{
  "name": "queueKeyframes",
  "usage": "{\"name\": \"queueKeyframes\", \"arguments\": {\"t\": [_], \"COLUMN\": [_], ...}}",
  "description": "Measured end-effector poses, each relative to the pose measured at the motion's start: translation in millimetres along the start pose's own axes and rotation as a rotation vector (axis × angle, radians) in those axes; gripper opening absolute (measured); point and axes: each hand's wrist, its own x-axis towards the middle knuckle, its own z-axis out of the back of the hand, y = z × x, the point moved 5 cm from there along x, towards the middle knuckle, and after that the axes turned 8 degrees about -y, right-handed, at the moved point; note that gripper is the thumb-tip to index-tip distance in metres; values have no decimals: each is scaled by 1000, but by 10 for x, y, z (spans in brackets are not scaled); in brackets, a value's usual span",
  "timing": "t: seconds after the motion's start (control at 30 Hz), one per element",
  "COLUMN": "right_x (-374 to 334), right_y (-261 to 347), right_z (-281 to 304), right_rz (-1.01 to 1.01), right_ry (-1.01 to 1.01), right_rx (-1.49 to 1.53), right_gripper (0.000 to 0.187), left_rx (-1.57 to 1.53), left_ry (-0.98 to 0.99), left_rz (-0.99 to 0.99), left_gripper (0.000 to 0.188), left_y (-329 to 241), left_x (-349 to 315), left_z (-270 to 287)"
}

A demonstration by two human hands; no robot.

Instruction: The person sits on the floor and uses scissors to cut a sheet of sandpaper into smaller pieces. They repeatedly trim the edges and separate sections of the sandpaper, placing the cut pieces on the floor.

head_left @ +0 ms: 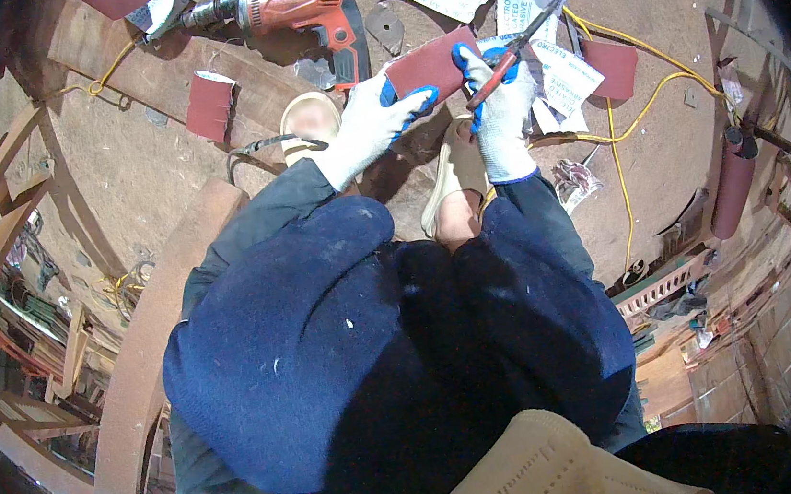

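Observation:
My left hand (366, 127), in a white glove with blue-coated fingers, grips a dark red sandpaper sheet (434, 67) by its left side. My right hand (505, 110), gloved the same way, is closed around a red-handled tool with a narrow pointed blade (490, 80), its tip directed up and to the right. The right thumb meets the sheet's right edge. Whether the tool has one blade or two, I cannot tell. Beside my right hand lie white-backed sandpaper pieces (566, 75) and a red-side-up piece (611, 68). Another red piece (210, 105) rests left of my left hand.
A red-and-black power drill (299, 14) lies ahead on the floor near a wooden board (126, 68). Yellow cord (639, 134) loops along the right. A sandpaper roll (734, 184) is at far right. Curved wooden parts (153, 369) stand at left.

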Motion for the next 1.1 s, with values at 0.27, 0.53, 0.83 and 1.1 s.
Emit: {"name": "queueKeyframes", "arguments": {"t": [0.27,0.53,0.83,1.1], "right_x": [20,313,210,248], "right_y": [14,1,-388,-23], "right_z": [-59,239,106,144], "right_rz": [-126,-46,384,129], "right_ry": [87,25,567,296], "right_rx": [126,194,-97,-347], "right_gripper": [33,39,33,29], "left_rx": [-185,-325,-315,-560], "left_ry": [-277,-349,-122,-20], "left_rz": [7,-43,34,324], "left_gripper": [40,33,39,35], "left_y": [77,-127,-130,-97], "left_x": [89,203,259,262], "left_z": [28,174,-10,-164]}}
